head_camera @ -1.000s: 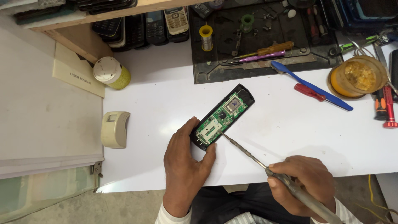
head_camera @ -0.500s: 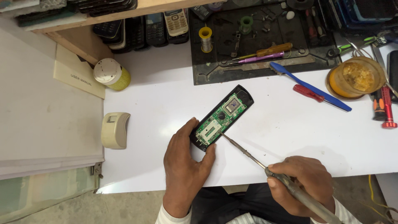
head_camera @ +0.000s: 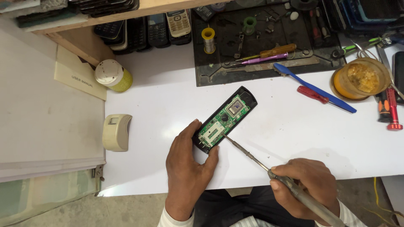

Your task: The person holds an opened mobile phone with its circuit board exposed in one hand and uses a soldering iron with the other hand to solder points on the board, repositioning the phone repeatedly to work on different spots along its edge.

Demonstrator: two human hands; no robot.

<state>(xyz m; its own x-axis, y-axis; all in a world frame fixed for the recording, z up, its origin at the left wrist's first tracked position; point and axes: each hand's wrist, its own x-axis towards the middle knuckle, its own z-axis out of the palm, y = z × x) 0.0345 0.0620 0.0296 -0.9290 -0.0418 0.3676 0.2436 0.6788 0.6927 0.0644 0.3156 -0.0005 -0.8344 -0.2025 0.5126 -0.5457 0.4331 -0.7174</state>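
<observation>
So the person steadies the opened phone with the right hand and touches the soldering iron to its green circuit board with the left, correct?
Not quite: the hands are swapped. The head view shows the left hand steadying the opened phone, while the right hand holds the soldering iron to the green circuit board.

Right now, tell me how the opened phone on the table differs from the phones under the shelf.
The opened phone lies diagonally on the white table with its green circuit board bare; the shelf phones keep their keypads and covers. The left hand steadies the opened phone while the right hand puts a soldering iron to it; the shelf phones lie untouched. All are bar-shaped handsets.
</observation>
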